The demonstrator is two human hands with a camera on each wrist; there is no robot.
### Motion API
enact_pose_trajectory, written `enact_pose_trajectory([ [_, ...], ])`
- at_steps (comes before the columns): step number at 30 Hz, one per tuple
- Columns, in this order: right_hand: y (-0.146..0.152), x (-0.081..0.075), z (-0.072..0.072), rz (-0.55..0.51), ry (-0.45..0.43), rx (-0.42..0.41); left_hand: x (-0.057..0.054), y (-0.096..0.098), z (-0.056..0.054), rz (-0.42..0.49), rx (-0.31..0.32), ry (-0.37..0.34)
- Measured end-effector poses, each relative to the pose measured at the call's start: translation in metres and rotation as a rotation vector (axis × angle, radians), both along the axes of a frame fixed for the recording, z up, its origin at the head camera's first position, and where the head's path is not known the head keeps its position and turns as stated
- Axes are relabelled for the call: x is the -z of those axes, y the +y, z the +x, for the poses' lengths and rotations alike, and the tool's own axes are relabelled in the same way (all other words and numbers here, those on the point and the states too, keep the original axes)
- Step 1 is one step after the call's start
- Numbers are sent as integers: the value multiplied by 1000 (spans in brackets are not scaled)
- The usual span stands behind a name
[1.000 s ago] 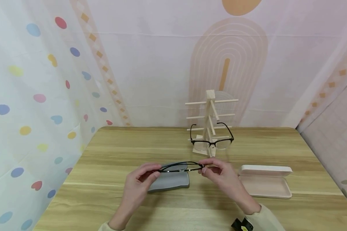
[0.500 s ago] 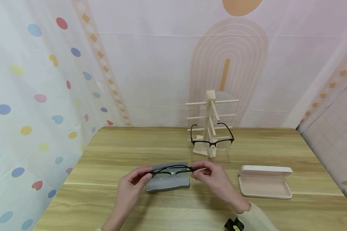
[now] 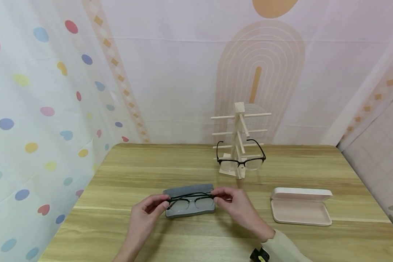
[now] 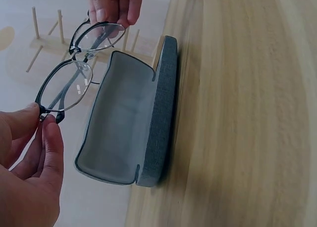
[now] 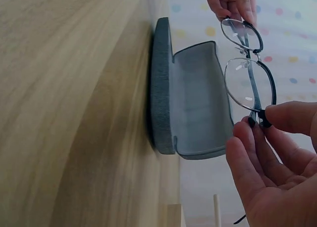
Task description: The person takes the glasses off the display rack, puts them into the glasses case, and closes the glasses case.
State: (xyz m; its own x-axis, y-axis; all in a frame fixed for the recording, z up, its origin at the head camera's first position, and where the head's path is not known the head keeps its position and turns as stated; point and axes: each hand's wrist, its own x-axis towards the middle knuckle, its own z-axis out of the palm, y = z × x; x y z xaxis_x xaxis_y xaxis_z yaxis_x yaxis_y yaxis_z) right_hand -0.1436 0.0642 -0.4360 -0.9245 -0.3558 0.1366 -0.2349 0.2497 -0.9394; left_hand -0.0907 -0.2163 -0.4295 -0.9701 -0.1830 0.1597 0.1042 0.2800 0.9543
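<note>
Black half-rim eyeglasses (image 3: 191, 200), temples folded, are held between both hands in front of and above a grey glasses case (image 3: 190, 213). My left hand (image 3: 147, 211) pinches one outer corner of the frame between thumb and fingers. At the opposite corner, my right hand (image 3: 235, 207) pinches the frame the same way. The case stands open on the table, its grey lining (image 4: 121, 118) showing in the left wrist view. In the right wrist view the lenses (image 5: 246, 86) hang beside the raised lid, apart from the case.
Behind, a wooden display stand (image 3: 239, 127) with several pegs bears a second pair of black-framed glasses (image 3: 240, 163). To the right lies an open pale pink glasses case (image 3: 299, 211). All rest on a wood-grain table (image 3: 134, 171) before a patterned curtain (image 3: 170, 72).
Both hands have moved left and lower with the eyeglasses, bringing them over the grey case. The lenses have tilted and now face the head camera more. The stand and both cases stay in place.
</note>
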Motion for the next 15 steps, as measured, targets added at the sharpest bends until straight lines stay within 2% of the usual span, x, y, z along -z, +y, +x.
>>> enact_pose_trajectory([
  [7,-3,6,-2,16,34,1,3,-2,0,-8,5,-9],
  [15,-6,12,-7,69,41,6,8,-6,-4,-29,-1,-78],
])
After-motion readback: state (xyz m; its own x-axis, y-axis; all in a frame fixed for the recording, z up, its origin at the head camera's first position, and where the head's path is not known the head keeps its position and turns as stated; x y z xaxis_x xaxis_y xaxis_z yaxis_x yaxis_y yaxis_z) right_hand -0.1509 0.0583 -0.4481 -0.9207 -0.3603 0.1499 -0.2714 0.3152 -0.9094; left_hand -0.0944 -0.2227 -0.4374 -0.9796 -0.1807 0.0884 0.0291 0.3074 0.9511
